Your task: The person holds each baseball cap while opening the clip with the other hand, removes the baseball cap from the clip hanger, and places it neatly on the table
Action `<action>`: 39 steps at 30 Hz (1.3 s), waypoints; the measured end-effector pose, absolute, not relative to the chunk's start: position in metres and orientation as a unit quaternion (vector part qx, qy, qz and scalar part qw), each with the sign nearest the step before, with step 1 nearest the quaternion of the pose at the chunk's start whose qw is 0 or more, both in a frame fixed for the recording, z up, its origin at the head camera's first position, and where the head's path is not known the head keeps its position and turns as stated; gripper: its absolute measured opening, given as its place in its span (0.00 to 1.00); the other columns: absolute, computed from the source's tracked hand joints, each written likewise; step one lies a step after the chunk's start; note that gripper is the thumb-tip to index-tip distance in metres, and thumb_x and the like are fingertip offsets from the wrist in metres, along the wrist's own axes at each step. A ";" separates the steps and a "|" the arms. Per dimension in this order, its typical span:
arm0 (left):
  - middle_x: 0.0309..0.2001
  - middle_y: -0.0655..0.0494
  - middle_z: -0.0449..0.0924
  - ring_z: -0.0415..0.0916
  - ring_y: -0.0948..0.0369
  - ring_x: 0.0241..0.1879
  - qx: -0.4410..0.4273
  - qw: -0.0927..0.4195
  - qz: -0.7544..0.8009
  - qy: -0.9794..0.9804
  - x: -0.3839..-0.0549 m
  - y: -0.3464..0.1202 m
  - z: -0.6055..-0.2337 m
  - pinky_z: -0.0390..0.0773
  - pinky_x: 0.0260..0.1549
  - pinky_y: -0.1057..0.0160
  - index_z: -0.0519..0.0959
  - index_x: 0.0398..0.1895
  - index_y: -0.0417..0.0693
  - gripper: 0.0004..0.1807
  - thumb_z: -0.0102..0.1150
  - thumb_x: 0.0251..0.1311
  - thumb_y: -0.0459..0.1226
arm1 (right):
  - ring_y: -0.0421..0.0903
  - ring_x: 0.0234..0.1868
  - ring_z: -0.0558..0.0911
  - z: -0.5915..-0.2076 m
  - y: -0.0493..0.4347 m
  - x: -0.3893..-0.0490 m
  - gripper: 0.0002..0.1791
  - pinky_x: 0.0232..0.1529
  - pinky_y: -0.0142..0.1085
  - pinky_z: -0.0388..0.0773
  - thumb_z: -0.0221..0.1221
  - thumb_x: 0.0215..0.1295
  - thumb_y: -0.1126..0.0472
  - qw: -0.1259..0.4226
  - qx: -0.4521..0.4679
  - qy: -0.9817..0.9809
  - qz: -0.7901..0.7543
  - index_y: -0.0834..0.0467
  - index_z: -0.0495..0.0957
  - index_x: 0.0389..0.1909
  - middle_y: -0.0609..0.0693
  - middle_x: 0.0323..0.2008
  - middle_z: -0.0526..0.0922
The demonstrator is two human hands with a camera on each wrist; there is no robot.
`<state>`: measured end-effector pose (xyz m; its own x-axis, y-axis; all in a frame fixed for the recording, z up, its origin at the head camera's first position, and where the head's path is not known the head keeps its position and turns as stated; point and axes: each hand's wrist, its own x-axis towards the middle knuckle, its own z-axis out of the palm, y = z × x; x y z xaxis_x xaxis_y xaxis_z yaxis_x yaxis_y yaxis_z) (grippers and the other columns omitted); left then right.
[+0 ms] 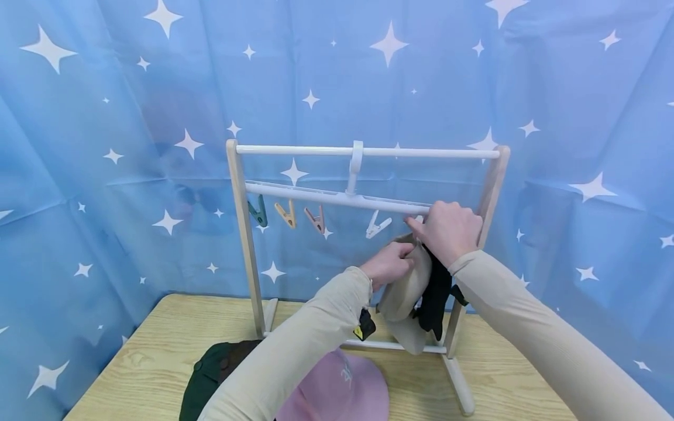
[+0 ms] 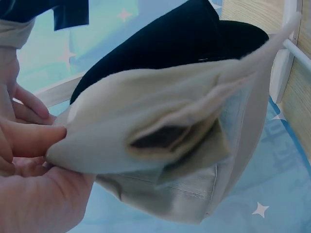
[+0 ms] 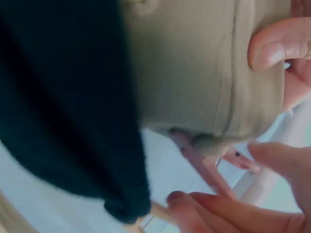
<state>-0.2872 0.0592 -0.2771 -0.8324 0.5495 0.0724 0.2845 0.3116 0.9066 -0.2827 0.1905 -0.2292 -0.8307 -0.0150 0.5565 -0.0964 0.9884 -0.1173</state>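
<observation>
A beige cap hangs below the right part of the white clip hanger. My left hand pinches its fabric between thumb and fingers, as the left wrist view shows at the cap's edge. My right hand is at the hanger's right end. In the right wrist view, its thumb and fingers are apart beside a pink clip next to the cap's corner; whether they squeeze it is unclear. A black hat hangs just right of the cap, its top hidden.
A wooden stand with a white top rail carries the hanger. Green, yellow, pink and white clips dangle from it. A pink hat and a dark green cap lie on the wooden table.
</observation>
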 end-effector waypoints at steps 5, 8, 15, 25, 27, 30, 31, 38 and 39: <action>0.21 0.56 0.52 0.53 0.61 0.20 0.275 0.121 0.508 0.807 -0.285 0.060 -0.279 0.57 0.24 0.67 0.57 0.22 0.44 0.17 0.44 0.70 0.27 | 0.49 0.07 0.64 -0.229 0.189 -0.284 0.32 0.09 0.37 0.55 0.58 0.63 0.47 0.262 0.012 -0.961 0.084 0.53 0.63 0.02 0.46 0.05 0.57; 0.22 0.55 0.53 0.55 0.61 0.22 0.282 0.114 0.494 0.815 -0.285 0.059 -0.278 0.58 0.26 0.67 0.59 0.23 0.44 0.16 0.45 0.70 0.27 | 0.47 0.07 0.61 -0.229 0.190 -0.286 0.31 0.10 0.36 0.52 0.59 0.63 0.47 0.263 0.015 -0.960 0.098 0.52 0.63 0.02 0.45 0.05 0.57; 0.26 0.55 0.67 0.65 0.61 0.28 0.279 0.123 0.505 0.808 -0.283 0.048 -0.280 0.64 0.31 0.67 0.74 0.33 0.40 0.08 0.45 0.69 0.27 | 0.46 0.08 0.59 -0.230 0.194 -0.292 0.30 0.11 0.35 0.49 0.60 0.63 0.50 0.247 0.021 -0.957 0.154 0.51 0.65 0.02 0.46 0.05 0.57; 0.23 0.55 0.65 0.63 0.61 0.25 0.282 0.135 0.520 0.795 -0.265 0.032 -0.287 0.64 0.29 0.66 0.76 0.35 0.37 0.08 0.45 0.69 0.25 | 0.49 0.11 0.67 -0.238 0.196 -0.299 0.26 0.13 0.37 0.56 0.58 0.62 0.49 0.220 0.008 -0.962 0.162 0.52 0.75 0.05 0.46 0.05 0.64; 0.21 0.55 0.60 0.60 0.61 0.22 0.286 0.136 0.515 0.796 -0.259 0.030 -0.289 0.62 0.26 0.66 0.73 0.31 0.38 0.09 0.45 0.69 0.25 | 0.48 0.11 0.66 -0.240 0.197 -0.299 0.25 0.13 0.37 0.55 0.58 0.63 0.48 0.217 0.011 -0.962 0.166 0.53 0.79 0.07 0.47 0.05 0.65; 0.20 0.56 0.59 0.59 0.62 0.21 0.288 0.137 0.519 0.793 -0.250 0.024 -0.293 0.62 0.25 0.67 0.71 0.28 0.39 0.10 0.45 0.69 0.25 | 0.46 0.10 0.62 -0.243 0.199 -0.300 0.24 0.12 0.35 0.52 0.59 0.63 0.47 0.209 0.014 -0.961 0.178 0.53 0.82 0.09 0.47 0.05 0.65; 0.20 0.56 0.60 0.60 0.63 0.22 0.288 0.136 0.521 0.792 -0.247 0.022 -0.294 0.63 0.26 0.67 0.72 0.29 0.39 0.10 0.45 0.69 0.25 | 0.46 0.10 0.61 -0.245 0.200 -0.300 0.24 0.12 0.35 0.51 0.59 0.63 0.47 0.207 0.015 -0.961 0.184 0.52 0.82 0.10 0.47 0.05 0.65; 0.33 0.53 0.74 0.70 0.62 0.33 0.262 0.170 0.546 0.778 -0.232 -0.002 -0.307 0.69 0.35 0.63 0.76 0.46 0.37 0.11 0.42 0.70 0.25 | 0.49 0.13 0.64 -0.251 0.203 -0.303 0.20 0.14 0.38 0.55 0.58 0.59 0.44 0.216 0.011 -0.955 0.204 0.49 0.85 0.14 0.47 0.06 0.68; 0.34 0.52 0.74 0.71 0.61 0.34 0.255 0.178 0.551 0.774 -0.230 -0.005 -0.309 0.70 0.36 0.62 0.76 0.46 0.37 0.11 0.42 0.70 0.25 | 0.49 0.13 0.64 -0.252 0.203 -0.303 0.20 0.14 0.38 0.55 0.58 0.59 0.44 0.218 0.011 -0.954 0.204 0.49 0.85 0.14 0.47 0.06 0.68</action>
<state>-0.2304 -0.0050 -0.3090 -0.8062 0.5917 0.0059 0.1995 0.2624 0.9441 -0.3026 0.2032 -0.2519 -0.9047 0.0676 0.4206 -0.1107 0.9161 -0.3853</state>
